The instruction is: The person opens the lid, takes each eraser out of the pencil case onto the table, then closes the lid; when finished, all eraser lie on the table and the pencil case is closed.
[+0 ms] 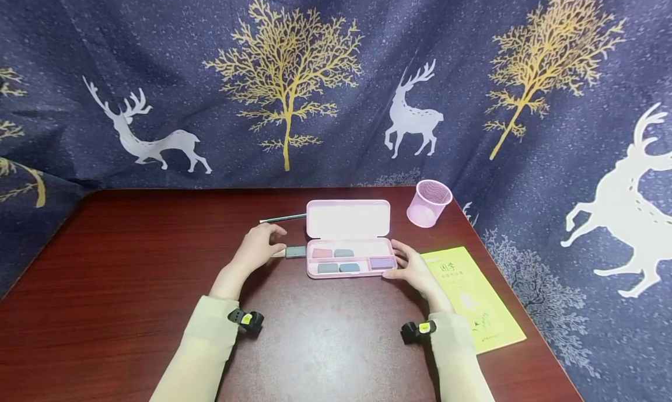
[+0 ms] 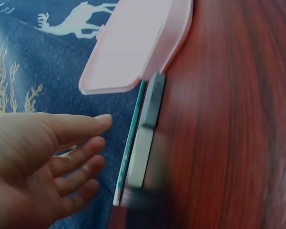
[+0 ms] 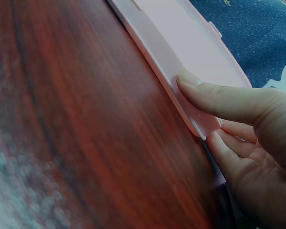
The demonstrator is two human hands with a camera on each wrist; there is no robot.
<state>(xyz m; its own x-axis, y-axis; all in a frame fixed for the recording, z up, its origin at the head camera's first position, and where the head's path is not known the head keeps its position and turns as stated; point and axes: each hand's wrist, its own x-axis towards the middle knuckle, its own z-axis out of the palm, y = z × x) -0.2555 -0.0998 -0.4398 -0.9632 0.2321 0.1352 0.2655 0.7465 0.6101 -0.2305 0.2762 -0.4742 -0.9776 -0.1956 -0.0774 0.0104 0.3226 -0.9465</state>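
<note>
A pink pencil case (image 1: 312, 272) lies with its lid (image 1: 348, 219) raised. Inside are several block-shaped erasers, among them a reddish one (image 1: 322, 253), a purple one (image 1: 381, 264) and a blue-grey one (image 1: 349, 268). My right hand (image 1: 418, 273) grips the case's right end, thumb on the front corner and fingers at the side. To the left, a grey-green eraser (image 2: 154, 100) and a cream eraser (image 2: 140, 157) lie end to end. My left hand (image 1: 257, 247) hovers beside them, fingers loosely bent; the left wrist view shows nothing between thumb and fingers.
A green pencil (image 1: 286, 217) lies behind the left hand, reaching the lid. A pink mesh pen holder (image 1: 427, 205) stands at the back right. Right of the case, a yellow book (image 1: 480, 303) lies near the edge of the dark red table (image 1: 131, 273). Patterned cloth (image 1: 336, 128) hangs behind.
</note>
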